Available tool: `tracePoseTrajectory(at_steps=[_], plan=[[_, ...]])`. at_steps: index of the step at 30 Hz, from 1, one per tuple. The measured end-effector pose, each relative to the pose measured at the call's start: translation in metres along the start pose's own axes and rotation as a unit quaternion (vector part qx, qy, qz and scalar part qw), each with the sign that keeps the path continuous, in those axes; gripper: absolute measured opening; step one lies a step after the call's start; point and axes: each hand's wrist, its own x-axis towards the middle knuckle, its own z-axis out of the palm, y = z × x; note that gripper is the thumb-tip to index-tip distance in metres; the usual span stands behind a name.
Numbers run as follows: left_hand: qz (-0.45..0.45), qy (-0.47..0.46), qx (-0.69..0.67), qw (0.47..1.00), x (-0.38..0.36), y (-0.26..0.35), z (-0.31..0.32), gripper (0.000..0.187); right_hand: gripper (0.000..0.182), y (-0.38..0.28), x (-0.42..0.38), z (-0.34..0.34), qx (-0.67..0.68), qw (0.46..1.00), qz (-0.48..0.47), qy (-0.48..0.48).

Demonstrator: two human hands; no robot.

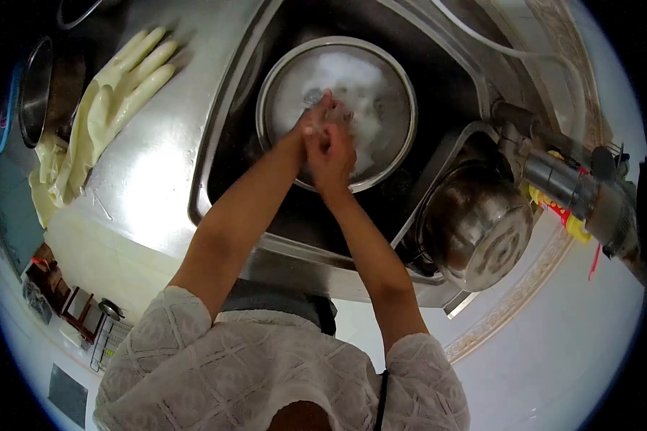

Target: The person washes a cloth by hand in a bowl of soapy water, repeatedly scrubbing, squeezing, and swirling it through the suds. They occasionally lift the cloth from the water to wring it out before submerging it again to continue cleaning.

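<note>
A round metal basin [264, 108] of cloudy, foamy water [349, 68] stands in the dark sink [438, 86]. Over the water, my left hand [313, 121] and my right hand [332, 154] are pressed together near the middle of the basin. The fingers of both are curled. Something pale or see-through shows between them, but blur and the fingers keep me from telling what it is. Foam floats around the hands, mostly on the far side of the basin.
Pale yellow rubber gloves [101, 115] lie on the steel counter [158, 169] at left, beside a dark pan [36, 93]. An upturned metal pot [478, 226] sits at the sink's right. Pipes [561, 176] and a yellow-red bottle [553, 205] are beyond it.
</note>
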Motion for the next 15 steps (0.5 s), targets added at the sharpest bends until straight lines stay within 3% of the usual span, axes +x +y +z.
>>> tracePoseTrajectory(at_steps=[1, 5, 7, 8, 9, 10, 11, 12, 13, 14, 15], plan=[[0.018, -0.107, 0.114, 0.988, 0.0, 0.004, -0.01, 0.054, 0.016, -0.007, -0.003, -0.005, -0.072, 0.996, -0.044, -0.022], [0.008, -0.082, 0.074, 0.994, 0.007, 0.001, 0.0, 0.056, 0.018, 0.016, 0.028, -0.002, -0.179, 0.979, -0.083, 0.044], [-0.002, -0.067, 0.042, 0.997, 0.005, -0.001, 0.012, 0.056, 0.035, 0.021, 0.05, -0.01, -0.172, 0.98, 0.026, 0.097], [-0.004, -0.064, 0.044, 0.997, 0.001, 0.001, 0.016, 0.056, 0.033, 0.04, 0.063, -0.012, -0.002, 0.982, 0.181, 0.048], [-0.015, 0.024, 0.085, 0.996, -0.015, 0.013, 0.03, 0.056, 0.032, 0.063, 0.074, -0.014, 0.169, 0.931, 0.324, -0.003], [-0.029, 0.112, 0.123, 0.986, -0.025, 0.021, 0.038, 0.055, 0.032, 0.079, 0.078, -0.019, 0.169, 0.93, 0.326, -0.006], [-0.031, 0.113, 0.122, 0.986, -0.03, 0.028, 0.032, 0.055, 0.034, 0.094, 0.081, -0.025, 0.302, 0.885, 0.351, 0.049], [0.018, 0.074, 0.015, 0.997, -0.035, 0.037, 0.021, 0.057, 0.036, 0.109, 0.084, -0.027, 0.428, 0.82, 0.366, 0.105], [0.066, 0.034, -0.093, 0.993, -0.037, 0.043, 0.013, 0.059, 0.038, 0.119, 0.084, -0.024, 0.454, 0.822, 0.324, 0.111], [0.065, 0.034, -0.093, 0.993, -0.029, 0.038, 0.005, 0.059, 0.038, 0.127, 0.076, -0.011, 0.454, 0.822, 0.325, 0.112], [0.187, 0.087, 0.092, 0.974, -0.014, 0.024, -0.008, 0.058, 0.037, 0.116, 0.06, 0.005, 0.131, 0.974, 0.096, 0.157]])
